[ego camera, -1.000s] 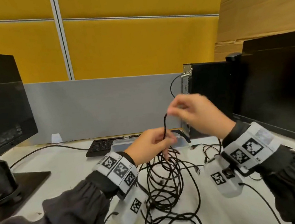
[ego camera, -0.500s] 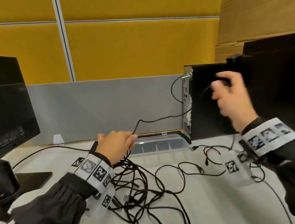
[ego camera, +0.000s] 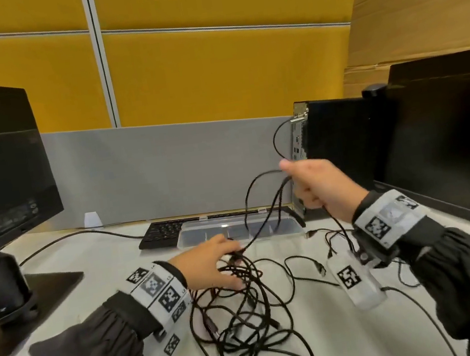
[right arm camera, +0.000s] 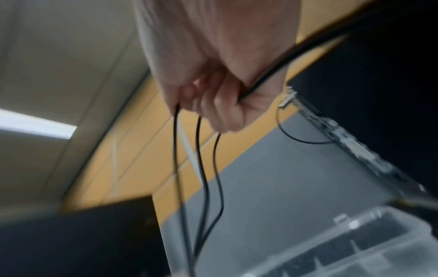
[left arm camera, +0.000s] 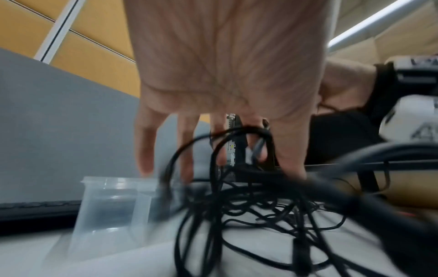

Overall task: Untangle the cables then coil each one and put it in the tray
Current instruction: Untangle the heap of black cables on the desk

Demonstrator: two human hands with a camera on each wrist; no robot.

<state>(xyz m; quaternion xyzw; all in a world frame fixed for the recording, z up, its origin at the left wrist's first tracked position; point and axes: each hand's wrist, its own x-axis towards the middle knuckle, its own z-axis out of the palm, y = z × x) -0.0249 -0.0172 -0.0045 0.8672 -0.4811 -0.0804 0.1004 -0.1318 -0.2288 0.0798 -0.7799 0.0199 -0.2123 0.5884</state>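
On white desk (ego camera: 94,258), black cables (ego camera: 240,307) are being left tangled while strands are being gripped and raised by right hand (ego camera: 319,187), left hand (ego camera: 210,268) is being spread atop them, clear tray (ego camera: 239,231) being left unfilled.

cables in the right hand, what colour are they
Black. The cables hanging from the right hand show best in the right wrist view.
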